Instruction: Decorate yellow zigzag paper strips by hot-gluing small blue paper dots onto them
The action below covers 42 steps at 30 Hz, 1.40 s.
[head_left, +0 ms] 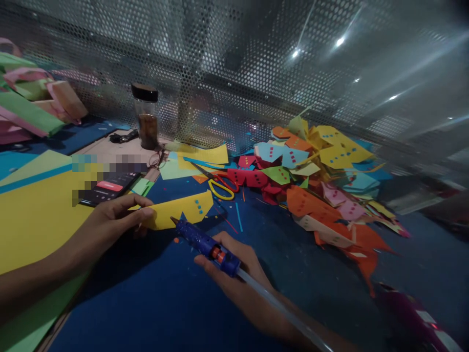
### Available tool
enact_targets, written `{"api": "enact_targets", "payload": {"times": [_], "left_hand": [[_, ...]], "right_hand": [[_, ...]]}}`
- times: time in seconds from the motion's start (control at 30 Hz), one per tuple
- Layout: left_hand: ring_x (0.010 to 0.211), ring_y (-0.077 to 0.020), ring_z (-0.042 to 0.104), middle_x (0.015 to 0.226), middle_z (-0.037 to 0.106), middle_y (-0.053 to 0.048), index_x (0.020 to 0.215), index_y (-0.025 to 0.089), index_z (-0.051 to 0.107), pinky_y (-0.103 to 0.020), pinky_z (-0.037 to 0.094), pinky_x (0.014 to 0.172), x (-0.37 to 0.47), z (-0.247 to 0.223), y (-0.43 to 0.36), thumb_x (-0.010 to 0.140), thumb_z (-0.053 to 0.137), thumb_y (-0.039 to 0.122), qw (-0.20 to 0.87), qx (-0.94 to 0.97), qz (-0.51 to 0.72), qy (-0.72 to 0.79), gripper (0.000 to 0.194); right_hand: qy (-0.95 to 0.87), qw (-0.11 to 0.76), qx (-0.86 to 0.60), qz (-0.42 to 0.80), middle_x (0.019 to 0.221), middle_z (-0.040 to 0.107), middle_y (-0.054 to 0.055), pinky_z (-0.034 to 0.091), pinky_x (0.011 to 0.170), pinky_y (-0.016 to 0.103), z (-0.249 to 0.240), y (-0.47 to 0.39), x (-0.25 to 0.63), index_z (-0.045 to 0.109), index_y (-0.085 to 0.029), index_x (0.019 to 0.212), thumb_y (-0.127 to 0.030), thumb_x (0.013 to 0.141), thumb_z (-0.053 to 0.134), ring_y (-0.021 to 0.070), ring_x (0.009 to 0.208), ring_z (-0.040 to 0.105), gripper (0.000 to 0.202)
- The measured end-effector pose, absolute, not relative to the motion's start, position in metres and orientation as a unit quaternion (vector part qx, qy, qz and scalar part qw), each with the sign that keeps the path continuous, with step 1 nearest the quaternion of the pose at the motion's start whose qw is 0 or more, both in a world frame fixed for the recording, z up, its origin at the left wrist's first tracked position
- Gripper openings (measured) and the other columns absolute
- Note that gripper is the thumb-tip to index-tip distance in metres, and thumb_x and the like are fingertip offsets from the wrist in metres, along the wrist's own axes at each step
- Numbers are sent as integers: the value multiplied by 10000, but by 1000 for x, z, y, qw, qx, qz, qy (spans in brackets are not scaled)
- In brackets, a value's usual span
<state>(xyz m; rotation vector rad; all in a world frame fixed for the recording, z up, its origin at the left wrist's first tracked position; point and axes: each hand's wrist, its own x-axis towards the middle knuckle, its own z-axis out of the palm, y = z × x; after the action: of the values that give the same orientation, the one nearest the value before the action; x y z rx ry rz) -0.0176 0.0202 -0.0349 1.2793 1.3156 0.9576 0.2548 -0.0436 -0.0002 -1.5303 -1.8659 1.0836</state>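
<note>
Between the thumb and fingers of my left hand (117, 217) is the left end of a yellow paper cutout (164, 210). Small blue squares are stuck near its right end, and a notch shows in its lower edge. My right hand (238, 274) is wrapped round a blue glue gun (198, 239) with a long clear glue stick (278, 303) coming out of its back. The nozzle points at the cutout's lower edge, close to the notch; whether it touches the paper I cannot tell.
Scissors (222, 188) with red and yellow handles lie behind the cutout. Colourful paper cutouts (311, 171) are heaped at right. A lidded jar (146, 122), a phone (110, 188) and yellow sheets (32, 215) are at left. A purple object (410, 313) lies front right. Perforated metal (205, 73) stands behind.
</note>
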Motion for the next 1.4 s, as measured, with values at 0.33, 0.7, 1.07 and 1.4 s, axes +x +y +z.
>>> {"api": "enact_targets", "payload": {"times": [0.33,0.7,1.07,1.4], "left_hand": [[572,-150,610,686,722,17,891,256,721,-255,475,570,-20,-39,21,793,772,564,501,577,377,523,327],[566,-146,615,635,696,24,901,226,716,-241,458,552,-16,-33,14,840,736,553,497,609,374,492,333],[543,-156,599,588,672,18,889,233,728,-249,430,515,-14,-31,12,844,716,548,487,618,365,497,318],[555,-151,610,660,701,-6,897,231,741,-254,457,531,-15,-33,15,837,718,553,481,623,362,500,328]], "right_hand": [[-689,247,-558,390,746,607,-39,356,552,235,-4,-46,246,574,-217,867,-420,950,662,118,641,519,236],[-684,230,-573,390,739,605,-36,364,567,238,-1,-46,244,566,-225,852,-471,946,656,123,639,523,278],[-700,231,-562,376,723,621,-39,361,568,236,-5,-46,246,591,-221,876,-540,952,663,122,625,531,337],[-714,227,-570,339,688,585,-46,356,589,251,-5,-44,243,566,-227,819,-511,922,710,134,619,532,335]]}}
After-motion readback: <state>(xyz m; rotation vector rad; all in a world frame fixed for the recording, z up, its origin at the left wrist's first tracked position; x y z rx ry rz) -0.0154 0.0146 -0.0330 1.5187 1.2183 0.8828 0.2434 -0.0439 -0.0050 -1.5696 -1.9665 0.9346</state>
